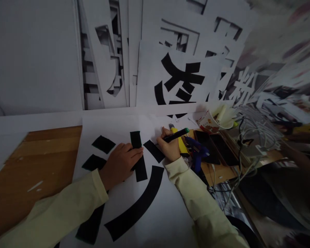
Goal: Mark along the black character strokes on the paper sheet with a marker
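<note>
On a large white sheet lie several flat black cut-out pieces arranged like strokes of a character. My left hand rests over the middle of them, fingers stretched and pressing on a black upright strip. Held in my right hand is a black marker pen with a green end, slanting down toward a short black slanted piece. Below my hands a long curved black strip lies on the sheet. To the left is a black four-sided piece. Green lines edge some pieces.
Right of my right hand are a yellow utility knife, a blue glue gun, dark phones, a paper cup and tangled cables. White cut-out boards lean behind. A person's arm shows at far right.
</note>
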Action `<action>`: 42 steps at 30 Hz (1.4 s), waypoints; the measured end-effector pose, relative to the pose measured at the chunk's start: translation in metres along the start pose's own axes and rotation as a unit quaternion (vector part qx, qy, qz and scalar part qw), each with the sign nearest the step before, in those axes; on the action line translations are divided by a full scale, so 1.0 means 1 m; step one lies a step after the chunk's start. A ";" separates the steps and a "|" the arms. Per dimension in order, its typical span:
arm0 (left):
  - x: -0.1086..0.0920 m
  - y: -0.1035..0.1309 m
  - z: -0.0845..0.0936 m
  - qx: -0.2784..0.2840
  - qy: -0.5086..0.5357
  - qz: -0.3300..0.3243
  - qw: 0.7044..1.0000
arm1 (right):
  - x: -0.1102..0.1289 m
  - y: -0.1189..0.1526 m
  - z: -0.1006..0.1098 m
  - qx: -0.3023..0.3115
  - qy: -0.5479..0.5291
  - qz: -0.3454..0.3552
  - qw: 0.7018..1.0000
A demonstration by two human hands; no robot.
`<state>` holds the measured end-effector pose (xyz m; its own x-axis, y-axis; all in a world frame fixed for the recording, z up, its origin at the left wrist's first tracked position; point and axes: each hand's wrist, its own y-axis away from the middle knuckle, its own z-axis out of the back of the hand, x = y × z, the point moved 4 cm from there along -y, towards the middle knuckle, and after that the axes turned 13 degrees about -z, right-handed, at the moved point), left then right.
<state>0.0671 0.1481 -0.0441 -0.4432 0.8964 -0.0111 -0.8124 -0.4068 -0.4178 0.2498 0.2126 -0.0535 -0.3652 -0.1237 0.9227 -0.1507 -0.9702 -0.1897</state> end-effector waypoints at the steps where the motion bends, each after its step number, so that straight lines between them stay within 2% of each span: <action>1: 0.000 0.000 0.000 -0.001 0.000 0.000 1.000 | 0.000 0.000 0.000 0.001 0.001 -0.003 1.000; 9: 0.000 0.000 -0.001 -0.002 -0.008 0.003 1.000 | -0.003 0.000 0.000 -0.022 -0.024 0.000 0.999; 20: 0.000 0.000 -0.002 0.015 0.001 0.005 1.000 | 0.001 -0.003 -0.004 -0.003 0.028 -0.023 0.999; 25: 0.000 0.000 -0.001 -0.003 0.001 0.006 1.000 | 0.001 -0.003 -0.005 0.011 0.032 -0.026 0.999; 42: 0.000 0.001 -0.003 0.006 -0.001 -0.001 1.000 | -0.003 -0.002 -0.003 -0.002 0.015 0.012 1.000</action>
<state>0.0676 0.1486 -0.0472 -0.4419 0.8970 -0.0092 -0.8174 -0.4068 -0.4078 0.2481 0.2155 -0.0569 -0.3961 -0.1404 0.9074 -0.1452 -0.9662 -0.2128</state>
